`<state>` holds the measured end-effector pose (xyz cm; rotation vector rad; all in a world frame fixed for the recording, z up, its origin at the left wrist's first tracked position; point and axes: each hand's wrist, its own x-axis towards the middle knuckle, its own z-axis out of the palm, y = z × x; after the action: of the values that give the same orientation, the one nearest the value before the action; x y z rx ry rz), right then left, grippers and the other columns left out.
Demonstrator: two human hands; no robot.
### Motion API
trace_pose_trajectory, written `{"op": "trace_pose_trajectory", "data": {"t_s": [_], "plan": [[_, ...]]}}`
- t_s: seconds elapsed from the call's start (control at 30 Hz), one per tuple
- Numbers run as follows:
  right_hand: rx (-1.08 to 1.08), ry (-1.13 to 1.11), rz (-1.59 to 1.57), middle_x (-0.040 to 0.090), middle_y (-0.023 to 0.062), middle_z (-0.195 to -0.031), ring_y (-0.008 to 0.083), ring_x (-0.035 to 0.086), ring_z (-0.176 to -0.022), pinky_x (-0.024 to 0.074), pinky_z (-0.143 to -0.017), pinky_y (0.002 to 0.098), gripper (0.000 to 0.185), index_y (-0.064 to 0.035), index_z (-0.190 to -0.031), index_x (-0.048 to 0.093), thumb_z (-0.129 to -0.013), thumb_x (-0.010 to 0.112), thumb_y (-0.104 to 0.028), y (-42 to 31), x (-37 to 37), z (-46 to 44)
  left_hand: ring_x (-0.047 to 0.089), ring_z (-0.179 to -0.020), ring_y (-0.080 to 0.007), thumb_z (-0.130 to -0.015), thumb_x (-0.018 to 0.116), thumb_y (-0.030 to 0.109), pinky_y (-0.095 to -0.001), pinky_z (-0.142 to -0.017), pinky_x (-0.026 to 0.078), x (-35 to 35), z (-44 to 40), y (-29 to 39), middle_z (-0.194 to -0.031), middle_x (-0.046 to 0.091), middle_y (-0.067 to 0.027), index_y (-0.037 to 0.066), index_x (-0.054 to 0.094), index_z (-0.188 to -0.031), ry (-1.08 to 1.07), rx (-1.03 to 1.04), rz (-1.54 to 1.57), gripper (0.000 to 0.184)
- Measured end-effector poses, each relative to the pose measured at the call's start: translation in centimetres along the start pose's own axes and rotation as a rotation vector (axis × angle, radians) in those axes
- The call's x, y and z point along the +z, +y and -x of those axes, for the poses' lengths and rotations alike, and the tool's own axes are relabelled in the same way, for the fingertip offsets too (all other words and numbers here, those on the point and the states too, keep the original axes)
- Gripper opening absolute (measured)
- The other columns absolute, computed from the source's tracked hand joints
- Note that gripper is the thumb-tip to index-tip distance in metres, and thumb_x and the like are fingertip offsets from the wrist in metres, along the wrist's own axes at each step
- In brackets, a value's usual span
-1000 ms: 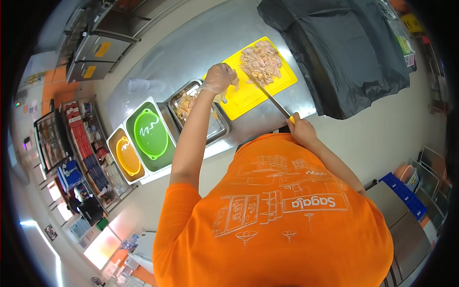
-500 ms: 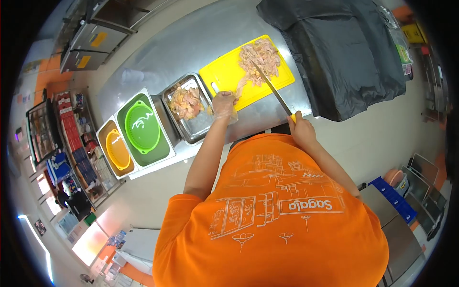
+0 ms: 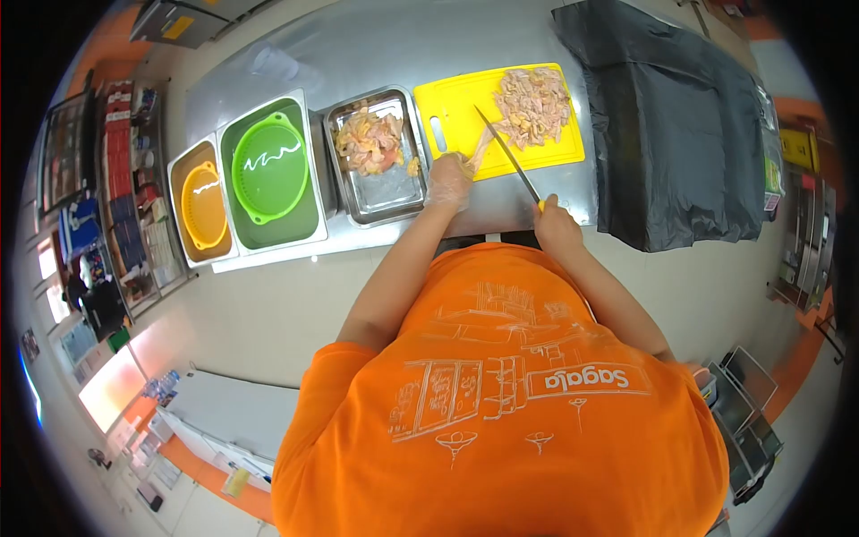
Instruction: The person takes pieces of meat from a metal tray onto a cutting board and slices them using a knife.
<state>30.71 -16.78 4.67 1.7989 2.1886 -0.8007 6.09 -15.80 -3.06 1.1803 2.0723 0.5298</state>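
Observation:
My left hand (image 3: 449,182), in a clear plastic glove, is closed on one end of a strip of raw meat (image 3: 481,150), probably chicken. That strip stretches up over the near edge of a yellow cutting board (image 3: 458,103). A long knife (image 3: 512,159) with a yellow handle is gripped in my right hand (image 3: 558,225). Its blade slants across the board beside the strip, tip toward the upper left; whether it touches the meat I cannot tell. Chopped meat (image 3: 534,107) is heaped on the board's right half. Larger raw pieces (image 3: 369,141) lie in a steel tray (image 3: 385,199) to the left.
Left of the tray stand a green basket (image 3: 268,170) and a smaller orange-yellow basket (image 3: 204,206), each inside a metal pan. Black plastic sheeting (image 3: 671,134) covers something bulky at the right. A clear container (image 3: 273,63) rests toward the back of the steel table (image 3: 358,49).
The view has turned and shifted. The knife has moved left over the board, away from the chopped heap and nearer the strip. My left hand still holds the strip.

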Motion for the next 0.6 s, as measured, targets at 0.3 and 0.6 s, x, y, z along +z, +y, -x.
{"op": "trace_pose_trajectory", "data": {"t_s": [0.3,0.6], "plan": [[-0.047,0.107,-0.080,0.071,0.0294,-0.088,0.0484,0.070,-0.084,0.0567,-0.074,0.0571,0.042,0.0032,-0.111,0.050,-0.104,0.052,-0.038,-2.2,2.6,-7.5,0.071,-0.086,-0.0399,-0.088,0.070,0.062,-0.0460,-0.080,0.055,-1.6,-0.8,2.3,-0.085,0.072,-0.0265,-0.001,0.076,-0.084,-0.091,-0.064,-0.083,0.064],[0.084,0.035,-0.131,0.070,0.0309,-0.086,0.0508,0.069,-0.083,0.0539,-0.074,0.0595,0.041,-0.0001,-0.111,0.049,-0.105,0.051,-0.041,2.3,0.0,2.3,0.060,-0.065,-0.0115,-0.093,0.069,0.030,-0.0279,-0.065,0.049,-4.5,-2.6,4.5,-0.072,0.067,-0.0053,0.000,0.073,-0.083,-0.341,0.036,0.377,0.032]]}}
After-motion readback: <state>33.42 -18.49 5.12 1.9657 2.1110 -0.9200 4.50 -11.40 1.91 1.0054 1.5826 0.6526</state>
